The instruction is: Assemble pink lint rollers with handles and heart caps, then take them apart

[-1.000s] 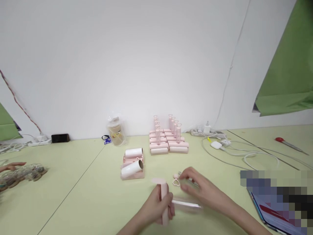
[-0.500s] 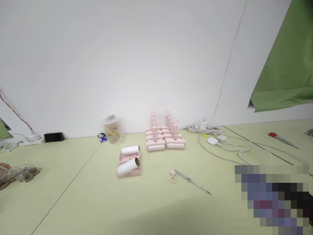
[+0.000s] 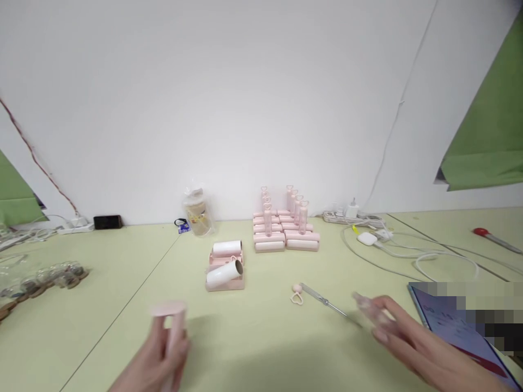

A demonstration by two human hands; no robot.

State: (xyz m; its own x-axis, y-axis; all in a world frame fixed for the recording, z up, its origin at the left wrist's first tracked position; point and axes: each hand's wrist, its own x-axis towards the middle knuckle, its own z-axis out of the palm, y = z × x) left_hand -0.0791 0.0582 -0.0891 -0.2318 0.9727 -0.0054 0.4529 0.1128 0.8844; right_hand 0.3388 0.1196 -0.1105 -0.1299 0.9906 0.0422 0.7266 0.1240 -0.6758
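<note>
My left hand (image 3: 157, 356) is at the bottom left of centre, fingers wrapped round a pink lint-roller body (image 3: 170, 321) held upright, its flat cap on top. My right hand (image 3: 412, 340) comes in from the lower right and pinches a clear, blurred plastic piece (image 3: 370, 307) at its fingertips. Just beyond it on the table lie a thin metal screwdriver (image 3: 327, 301) and a small pink heart-shaped piece (image 3: 297, 294).
Two white paper rolls on pink trays (image 3: 226, 267) sit mid-table, a stack of pink rollers (image 3: 284, 228) behind them. A plastic cup (image 3: 196, 213), power strip and cables (image 3: 384, 239) line the wall. Small jars (image 3: 44, 277) lie left, a red-handled tool (image 3: 492, 239) right.
My hands dropped out of view half a second ago and are back, spread wider apart. The left holds the pink body further left; the right now pinches the clear piece.
</note>
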